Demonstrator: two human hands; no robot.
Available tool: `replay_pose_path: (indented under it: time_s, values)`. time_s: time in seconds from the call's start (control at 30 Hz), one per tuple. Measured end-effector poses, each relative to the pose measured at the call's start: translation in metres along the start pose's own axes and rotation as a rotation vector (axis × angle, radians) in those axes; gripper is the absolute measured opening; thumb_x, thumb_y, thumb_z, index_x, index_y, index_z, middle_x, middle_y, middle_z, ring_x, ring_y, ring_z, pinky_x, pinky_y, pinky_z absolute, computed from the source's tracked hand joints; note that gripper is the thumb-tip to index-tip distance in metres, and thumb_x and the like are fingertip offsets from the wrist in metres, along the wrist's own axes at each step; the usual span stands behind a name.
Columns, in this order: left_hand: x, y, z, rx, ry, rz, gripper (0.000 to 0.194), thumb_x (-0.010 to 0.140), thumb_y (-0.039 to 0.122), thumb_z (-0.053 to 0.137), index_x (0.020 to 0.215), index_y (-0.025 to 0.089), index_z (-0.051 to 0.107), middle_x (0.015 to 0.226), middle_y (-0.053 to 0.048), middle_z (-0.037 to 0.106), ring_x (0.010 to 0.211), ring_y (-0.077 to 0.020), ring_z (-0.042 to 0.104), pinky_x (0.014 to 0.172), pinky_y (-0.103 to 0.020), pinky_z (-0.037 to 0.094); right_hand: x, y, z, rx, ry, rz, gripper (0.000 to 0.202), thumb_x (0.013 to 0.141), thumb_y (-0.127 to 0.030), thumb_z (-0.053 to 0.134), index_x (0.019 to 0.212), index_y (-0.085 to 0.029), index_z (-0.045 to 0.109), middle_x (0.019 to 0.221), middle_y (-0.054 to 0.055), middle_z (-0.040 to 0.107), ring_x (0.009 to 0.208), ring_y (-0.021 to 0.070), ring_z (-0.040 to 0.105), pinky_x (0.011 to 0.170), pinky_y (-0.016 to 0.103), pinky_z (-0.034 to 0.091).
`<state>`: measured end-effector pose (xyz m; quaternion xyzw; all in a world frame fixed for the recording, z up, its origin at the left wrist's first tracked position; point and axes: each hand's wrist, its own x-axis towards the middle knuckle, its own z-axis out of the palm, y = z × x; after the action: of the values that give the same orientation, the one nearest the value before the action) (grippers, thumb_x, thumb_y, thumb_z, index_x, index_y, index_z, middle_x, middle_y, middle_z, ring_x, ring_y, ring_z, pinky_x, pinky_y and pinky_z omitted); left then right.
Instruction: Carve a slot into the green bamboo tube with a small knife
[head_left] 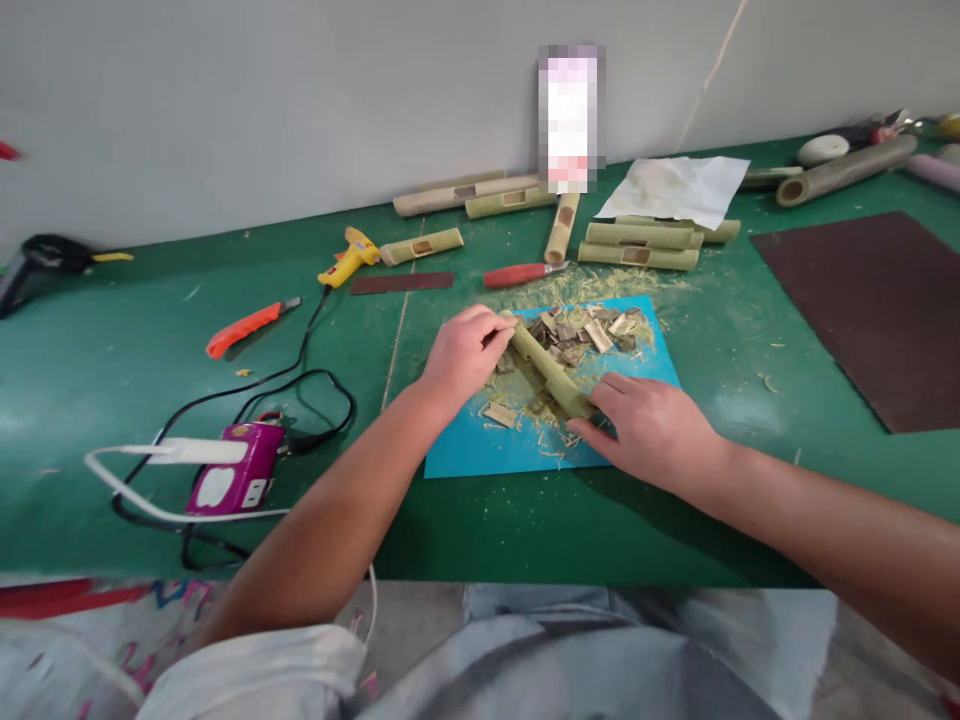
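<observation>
The left hand point(466, 348) pinches the far end of one bamboo tube point(547, 364), the right hand point(652, 425) its near end, over one blue sheet point(463, 450). Beyond and leftward lie one red-handled knife point(516, 275), one orange utility knife point(250, 328) and one yellow glue gun point(348, 264).

Pale green bamboo tube point(538, 352), notched, slanting diagonally, over blue sheet point(465, 450)

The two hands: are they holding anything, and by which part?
A bamboo tube: the left hand holds its far end, the right hand its near end.
</observation>
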<state>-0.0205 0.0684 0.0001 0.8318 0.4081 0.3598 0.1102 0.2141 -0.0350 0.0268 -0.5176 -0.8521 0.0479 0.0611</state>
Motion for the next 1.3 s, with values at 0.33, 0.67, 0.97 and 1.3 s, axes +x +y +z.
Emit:
replay_pose_path:
  time_s: [0.33, 0.67, 0.97, 1.3]
  values:
    - [0.0, 0.004, -0.003, 0.073, -0.048, 0.004, 0.018, 0.094, 0.022, 0.057, 0.086, 0.015, 0.072, 0.082, -0.005, 0.067, 0.076, -0.0151, 0.064, 0.072, -0.027, 0.052, -0.001, 0.0, 0.001, -0.018, 0.011, 0.004, 0.033, 0.093, -0.044, 0.054, 0.081, -0.015, 0.064, 0.08, 0.007, 0.065, 0.066, 0.0162, 0.055, 0.058, 0.031, 0.03]
    - [-0.005, 0.01, -0.001, 0.063, -0.101, 0.071, 0.018, 0.095, 0.02, 0.055, 0.093, 0.015, 0.072, 0.085, -0.007, 0.069, 0.077, -0.0162, 0.065, 0.071, -0.028, 0.053, -0.003, 0.003, 0.002, -0.031, 0.044, -0.006, 0.033, 0.093, -0.043, 0.053, 0.078, -0.016, 0.063, 0.077, 0.005, 0.064, 0.063, 0.0151, 0.054, 0.057, 0.03, 0.029]
    - [-0.008, 0.019, 0.003, 0.062, -0.142, 0.12, 0.022, 0.097, 0.022, 0.052, 0.1, 0.014, 0.072, 0.086, -0.008, 0.069, 0.078, -0.017, 0.066, 0.072, -0.029, 0.054, -0.001, 0.002, -0.001, -0.052, 0.002, 0.014, 0.035, 0.093, -0.043, 0.053, 0.077, -0.015, 0.065, 0.078, 0.006, 0.065, 0.064, 0.0155, 0.056, 0.057, 0.03, 0.03]
    - [-0.01, 0.025, 0.006, 0.084, -0.179, 0.168, 0.024, 0.099, 0.024, 0.05, 0.101, 0.015, 0.071, 0.084, -0.007, 0.068, 0.077, -0.016, 0.065, 0.071, -0.027, 0.053, -0.001, 0.003, -0.002, -0.065, -0.029, 0.029, 0.036, 0.095, -0.043, 0.049, 0.079, -0.016, 0.065, 0.081, 0.007, 0.066, 0.066, 0.0164, 0.056, 0.058, 0.031, 0.028]
